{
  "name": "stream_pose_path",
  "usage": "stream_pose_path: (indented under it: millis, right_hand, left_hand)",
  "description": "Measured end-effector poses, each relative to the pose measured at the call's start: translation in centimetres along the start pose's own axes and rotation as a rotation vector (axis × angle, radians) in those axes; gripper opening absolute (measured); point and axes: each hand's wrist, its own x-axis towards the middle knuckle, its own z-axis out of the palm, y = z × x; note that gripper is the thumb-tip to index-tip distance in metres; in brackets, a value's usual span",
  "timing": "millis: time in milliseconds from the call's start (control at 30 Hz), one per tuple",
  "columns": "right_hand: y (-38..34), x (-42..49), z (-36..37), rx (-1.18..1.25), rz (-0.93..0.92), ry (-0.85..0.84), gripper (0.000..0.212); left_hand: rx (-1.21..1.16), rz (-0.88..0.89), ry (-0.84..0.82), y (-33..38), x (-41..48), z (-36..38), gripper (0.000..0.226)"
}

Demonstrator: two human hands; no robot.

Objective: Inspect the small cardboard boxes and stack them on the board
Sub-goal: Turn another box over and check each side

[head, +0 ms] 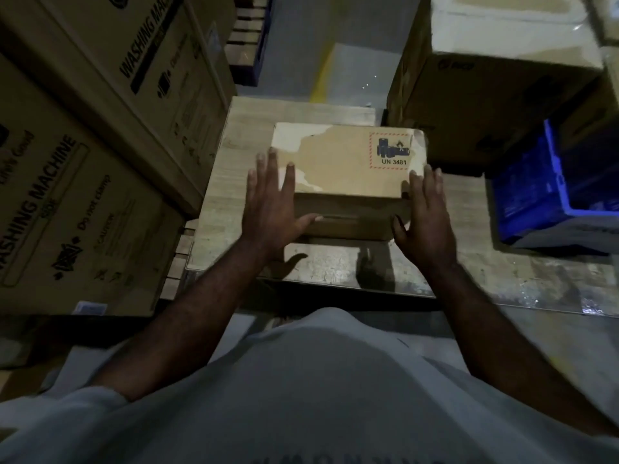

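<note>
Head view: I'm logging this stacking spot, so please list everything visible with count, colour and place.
small cardboard box: one, brown, on the board, centre
hazard label: one, red-bordered, reading UN 3481, box top, far right corner
board: one, pale wood, under the box
washing machine cartons: two, brown, stacked at left
large carton: one, brown, upper right
crate: one, blue, right of the board
shirt: one, pale grey, bottom
left hand: fingers straight, against the box's left side
right hand: fingers straight, against its right side
</note>
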Motion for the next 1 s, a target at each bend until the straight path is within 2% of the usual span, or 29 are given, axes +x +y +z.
stream_pose_path:
  millis: [100,200,433,600,700,767,833,900,1000]
  right_hand:
    - [-1.1,0.9,-0.2,-0.103,-0.061,-0.098,0.091]
    - [-1.6,1.3,0.0,-0.182,-0.072,-0.155,0.094]
    - [-2.1,1.0,0.1,-0.229,-0.064,-0.161,0.093]
    - [-2.4,1.8,-1.0,-0.242,-0.091,-0.192,0.080]
    - [-3.2,3.1,-2.7,-0.239,-0.095,-0.198,0.051]
    - [-3.4,4.3,-3.6,-0.171,-0.074,-0.171,0.036]
    - [-3.2,6.1,-3.8,-0.139,-0.060,-0.159,0.044]
    - [-2.6,8.2,-3.2,-0.168,-0.048,-0.195,0.055]
    - [-1.5,10.3,-2.2,-0.203,-0.011,-0.268,0.076]
  left_hand:
    - [0.042,0.122,-0.035,0.7,0.7,-0.2,0.112]
    - [0.055,0.121,-0.044,1.2,0.8,0.1,0.111]
    - [0.074,0.111,-0.043,1.5,0.5,0.1,0.117]
    - [0.110,0.097,-0.055,2.3,0.7,0.0,0.123]
    - [0.116,0.068,-0.046,2.8,1.4,-1.0,0.122]
    - [0.092,0.067,0.023,3.2,2.3,-1.8,0.110]
    - [0.079,0.060,0.069,3.6,3.6,-2.5,0.095]
    - [0.105,0.040,0.047,4.0,5.2,-2.9,0.085]
    - [0.073,0.030,-0.045,4.2,7.4,-3.0,0.090]
